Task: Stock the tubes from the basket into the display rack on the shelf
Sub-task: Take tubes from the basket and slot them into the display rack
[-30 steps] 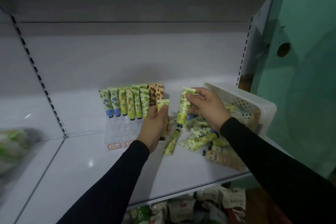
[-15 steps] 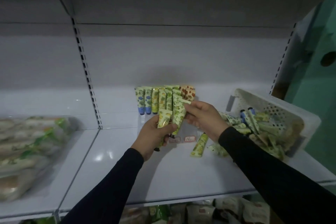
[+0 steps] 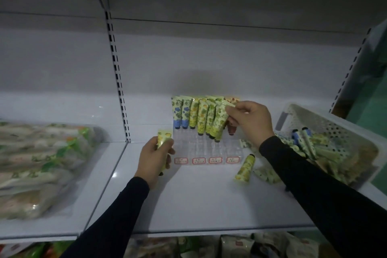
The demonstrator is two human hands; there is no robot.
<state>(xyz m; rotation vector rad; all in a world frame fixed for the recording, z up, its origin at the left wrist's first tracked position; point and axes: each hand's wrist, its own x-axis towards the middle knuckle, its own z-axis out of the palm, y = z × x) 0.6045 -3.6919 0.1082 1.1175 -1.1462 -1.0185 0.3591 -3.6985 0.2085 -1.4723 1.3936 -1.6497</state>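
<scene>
Right hand (image 3: 250, 120) pinches a green tube (image 3: 219, 123) by its top, cap down over the clear rack (image 3: 206, 148). Left hand (image 3: 156, 156) grips a yellow tube (image 3: 163, 139) beside the rack. Basket (image 3: 343, 132) lies tipped at right on the shelf (image 3: 199, 199).

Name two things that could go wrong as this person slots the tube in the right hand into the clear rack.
1. The right hand pinches a green tube by its top edge and lowers it beside tubes already standing in the clear rack; a nudge could tip those neighbours.
2. A loose yellow tube lies on the shelf beside the right sleeve; the arm could sweep it off the front edge.
</scene>
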